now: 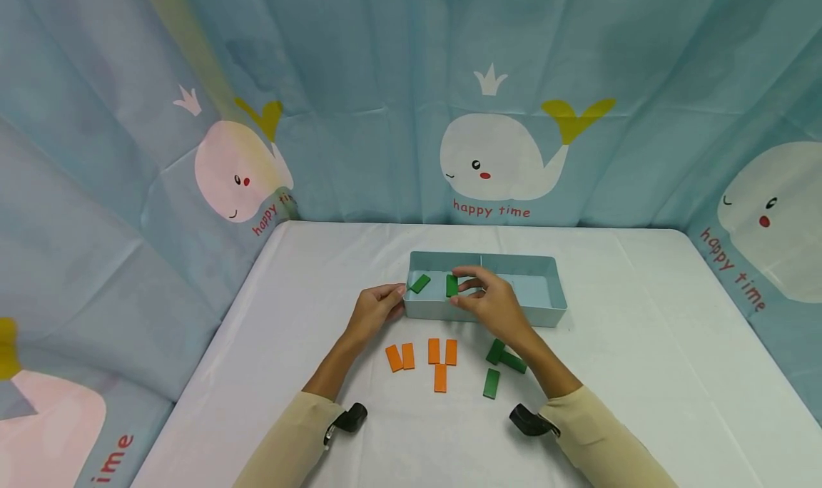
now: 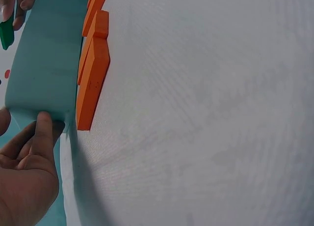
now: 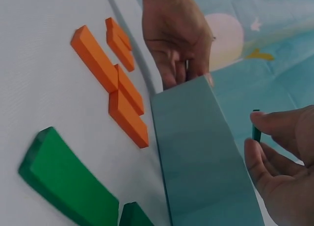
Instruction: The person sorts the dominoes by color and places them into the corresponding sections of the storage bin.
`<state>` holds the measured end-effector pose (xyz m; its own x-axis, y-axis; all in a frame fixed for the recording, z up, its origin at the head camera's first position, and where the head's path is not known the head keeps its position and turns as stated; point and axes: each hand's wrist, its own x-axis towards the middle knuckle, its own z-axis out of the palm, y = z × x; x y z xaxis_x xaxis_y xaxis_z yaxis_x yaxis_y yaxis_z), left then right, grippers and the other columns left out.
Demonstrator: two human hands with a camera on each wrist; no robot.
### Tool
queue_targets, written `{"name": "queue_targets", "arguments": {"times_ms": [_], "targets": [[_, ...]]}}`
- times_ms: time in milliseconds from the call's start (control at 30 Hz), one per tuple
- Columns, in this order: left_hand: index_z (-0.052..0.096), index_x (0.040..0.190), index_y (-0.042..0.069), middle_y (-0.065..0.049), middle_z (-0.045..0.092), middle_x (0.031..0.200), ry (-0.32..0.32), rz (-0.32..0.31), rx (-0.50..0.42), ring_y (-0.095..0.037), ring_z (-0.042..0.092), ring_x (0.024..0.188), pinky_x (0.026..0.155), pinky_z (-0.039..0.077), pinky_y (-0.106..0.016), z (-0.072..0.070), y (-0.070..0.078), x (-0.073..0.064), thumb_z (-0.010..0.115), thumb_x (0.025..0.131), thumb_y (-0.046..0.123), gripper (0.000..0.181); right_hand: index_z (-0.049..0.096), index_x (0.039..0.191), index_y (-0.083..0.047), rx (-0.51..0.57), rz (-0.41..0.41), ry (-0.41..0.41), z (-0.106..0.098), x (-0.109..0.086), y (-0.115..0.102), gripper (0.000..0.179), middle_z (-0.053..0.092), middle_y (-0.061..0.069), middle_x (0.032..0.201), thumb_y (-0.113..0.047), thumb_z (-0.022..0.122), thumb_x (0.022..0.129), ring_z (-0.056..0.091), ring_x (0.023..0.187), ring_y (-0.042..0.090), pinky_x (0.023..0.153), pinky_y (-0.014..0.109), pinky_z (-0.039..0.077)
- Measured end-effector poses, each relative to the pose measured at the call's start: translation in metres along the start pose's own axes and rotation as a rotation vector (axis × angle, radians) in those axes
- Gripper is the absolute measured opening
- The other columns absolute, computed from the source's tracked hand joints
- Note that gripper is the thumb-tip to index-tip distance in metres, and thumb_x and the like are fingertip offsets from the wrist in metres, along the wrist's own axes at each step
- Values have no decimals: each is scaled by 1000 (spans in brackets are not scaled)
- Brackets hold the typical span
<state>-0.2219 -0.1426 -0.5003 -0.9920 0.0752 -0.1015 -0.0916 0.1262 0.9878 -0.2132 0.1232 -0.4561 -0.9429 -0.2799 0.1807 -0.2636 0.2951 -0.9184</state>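
Observation:
A light blue two-compartment box (image 1: 539, 316) stands on the table. My left hand (image 1: 374, 308) grips its left end, with fingers (image 2: 43, 137) against the outer wall and the thumb up at the rim. Between thumb and fingertips my right hand (image 1: 493, 304) pinches a flat green block (image 1: 452, 285), upright over the left compartment. In the right wrist view this held block (image 3: 256, 127) shows edge-on above the rim. Another green block (image 1: 420, 283) is in the left compartment, lying at a slant. The right compartment has nothing in it.
Several orange blocks (image 1: 439, 378) lie on the white table (image 1: 308, 281) in front of the box. Three green blocks (image 1: 491, 384) lie right of them, near my right forearm. A blue curtain (image 1: 372, 160) with whale prints hangs behind the table.

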Motion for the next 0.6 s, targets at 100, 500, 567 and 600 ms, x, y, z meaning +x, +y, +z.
{"name": "queue_targets", "arguments": {"times_ms": [100,500,567,600], "targets": [[66,140,-4,-19,68,141,-2,0,0,-24,69,119,92,60,-19,0,0,0,65,108,26,44,66,140,-14,-3,-2,1,2,4,-1,49,69,7,136,-10,82,94,72,103,28,84,33,64],[67,138,-4,-20,70,138,16,12,24,-23,70,117,90,61,-19,1,1,-2,65,108,24,41,67,139,-14,-67,6,-10,11,22,-1,48,68,5,137,-8,81,93,70,110,24,89,40,64],[68,138,-4,-20,71,136,20,12,24,-19,71,113,88,61,-19,0,1,-2,65,108,24,40,67,138,-14,-73,19,-6,12,25,-1,48,69,5,137,-7,81,93,70,110,24,87,39,64],[68,137,-4,-20,71,135,21,12,23,-17,71,111,88,61,-18,0,2,-2,65,108,23,40,67,138,-14,-77,23,-5,13,27,-2,48,69,6,137,-7,81,93,69,110,24,86,39,64]]}}
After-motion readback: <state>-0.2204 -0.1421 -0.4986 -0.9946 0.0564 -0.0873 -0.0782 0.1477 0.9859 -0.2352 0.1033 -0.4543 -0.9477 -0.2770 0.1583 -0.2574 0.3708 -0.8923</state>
